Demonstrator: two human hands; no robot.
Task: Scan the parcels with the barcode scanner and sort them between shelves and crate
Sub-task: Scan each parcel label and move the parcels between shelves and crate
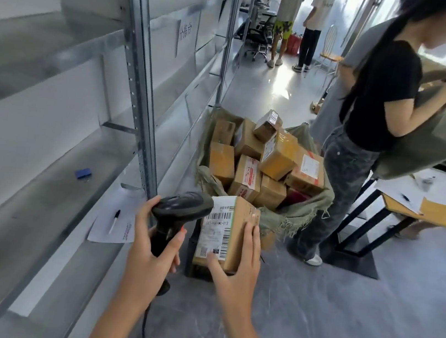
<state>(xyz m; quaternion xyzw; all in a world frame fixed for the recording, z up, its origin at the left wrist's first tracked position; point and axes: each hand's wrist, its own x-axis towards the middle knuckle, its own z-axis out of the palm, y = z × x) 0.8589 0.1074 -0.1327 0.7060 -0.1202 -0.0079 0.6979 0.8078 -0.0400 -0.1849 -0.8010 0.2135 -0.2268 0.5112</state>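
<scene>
Left hand [151,240] grips the black pistol-grip barcode scanner [177,214]; right hand [240,261], fingers [249,239] spread, clasps the small brown labelled cardboard parcel [225,231], apparently light, rigid, best held by its side faces.

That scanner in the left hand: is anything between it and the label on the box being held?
Nothing visible is. The left hand grips the barcode scanner, whose head sits right beside the white shipping label. The right hand holds the cardboard parcel at its bottom and right side, and its thumb covers only the label's lower corner.
</scene>
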